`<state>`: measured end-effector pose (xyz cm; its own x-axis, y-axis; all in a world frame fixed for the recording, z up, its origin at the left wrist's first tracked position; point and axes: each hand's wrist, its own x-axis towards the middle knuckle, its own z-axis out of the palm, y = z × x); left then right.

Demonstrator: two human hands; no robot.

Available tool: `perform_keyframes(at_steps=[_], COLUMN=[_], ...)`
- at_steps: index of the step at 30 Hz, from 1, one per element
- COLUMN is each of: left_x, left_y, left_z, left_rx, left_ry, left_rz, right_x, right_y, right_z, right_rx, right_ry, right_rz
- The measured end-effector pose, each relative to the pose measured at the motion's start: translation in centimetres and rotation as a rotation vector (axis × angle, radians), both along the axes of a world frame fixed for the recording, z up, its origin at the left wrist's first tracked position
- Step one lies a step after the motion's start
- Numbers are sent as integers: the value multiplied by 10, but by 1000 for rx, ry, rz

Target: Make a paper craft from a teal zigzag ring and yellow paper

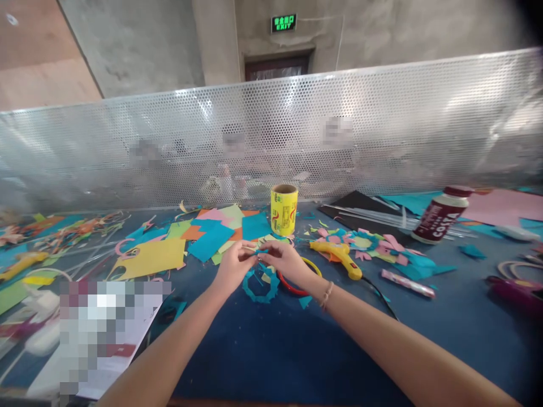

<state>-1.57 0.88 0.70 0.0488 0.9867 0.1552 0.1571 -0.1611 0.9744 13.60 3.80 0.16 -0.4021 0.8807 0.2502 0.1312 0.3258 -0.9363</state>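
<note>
My left hand [235,267] and my right hand [283,261] meet over the middle of the table. Their fingers pinch a small piece of blue paper [258,252], mostly hidden by the fingertips. Just below them lies a blue paper ring [250,291] with a jagged edge. Partly covered by my right hand and wrist is a round red and yellow loop [292,290]. A yellow hot glue gun [350,264] rests to the right of my right hand, its black cord running towards me.
A yellow labelled roll [283,212] stands behind my hands. Coloured paper sheets [212,237] and scraps spread around it. A bottle [443,216] stands at right, beside clear sticks [377,215]. Papers [139,322] lie at left. A perforated metal screen [271,130] borders the table's back.
</note>
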Motion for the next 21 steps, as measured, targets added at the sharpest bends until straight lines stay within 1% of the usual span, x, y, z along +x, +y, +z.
perform_keyframes(at_steps=[3, 5, 10, 16, 21], left_x=[-1, 1, 6, 6, 7], left_y=[-2, -4, -8, -10, -12], left_z=[-3, -3, -2, -6, -8], left_rx=[36, 44, 56, 44, 102], left_ry=[98, 123, 126, 111, 199], left_rz=[19, 21, 52, 57, 102], right_x=[1, 2, 2, -4, -6], right_y=[0, -2, -10, -19, -20], right_z=[-1, -1, 0, -5, -9], right_rx=[58, 53, -81, -202, -259], right_ry=[-37, -19, 90, 253, 272], right_rz=[-33, -48, -98, -147, -177])
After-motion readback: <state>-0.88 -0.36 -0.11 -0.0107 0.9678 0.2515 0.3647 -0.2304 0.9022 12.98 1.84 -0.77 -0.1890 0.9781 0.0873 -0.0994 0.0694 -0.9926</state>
